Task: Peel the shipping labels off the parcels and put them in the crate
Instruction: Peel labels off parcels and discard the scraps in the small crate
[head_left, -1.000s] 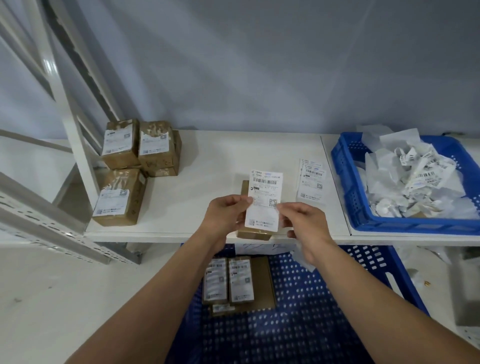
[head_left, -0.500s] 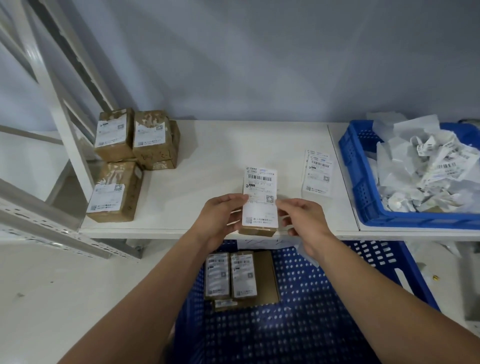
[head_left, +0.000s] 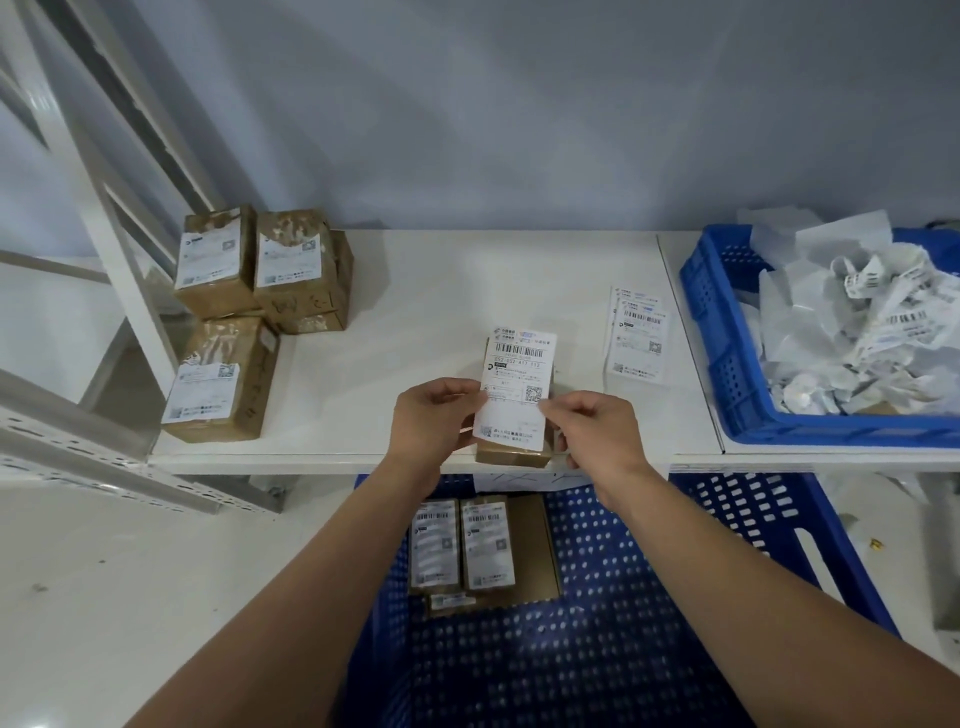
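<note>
A white shipping label (head_left: 517, 387) with a barcode is held over a small brown parcel (head_left: 511, 456) at the shelf's front edge. My left hand (head_left: 434, 421) pinches the label's left edge. My right hand (head_left: 592, 428) pinches its right edge. The label hides most of the parcel's top. I cannot tell whether the label sticks to the parcel or hangs free of it. Below the shelf stands a blue crate (head_left: 649, 597) holding three labelled parcels (head_left: 485, 543).
Three labelled brown parcels (head_left: 265, 265) sit on the white shelf (head_left: 441, 291) at the left. A small stack of flat labels (head_left: 636, 340) lies to the right of my hands. A second blue crate (head_left: 727, 364) at the far right holds several crumpled papers.
The label has come lower over the parcel, and both hands stay pinched on its edges. The view shifted slightly, so the shelf items sit further right.
</note>
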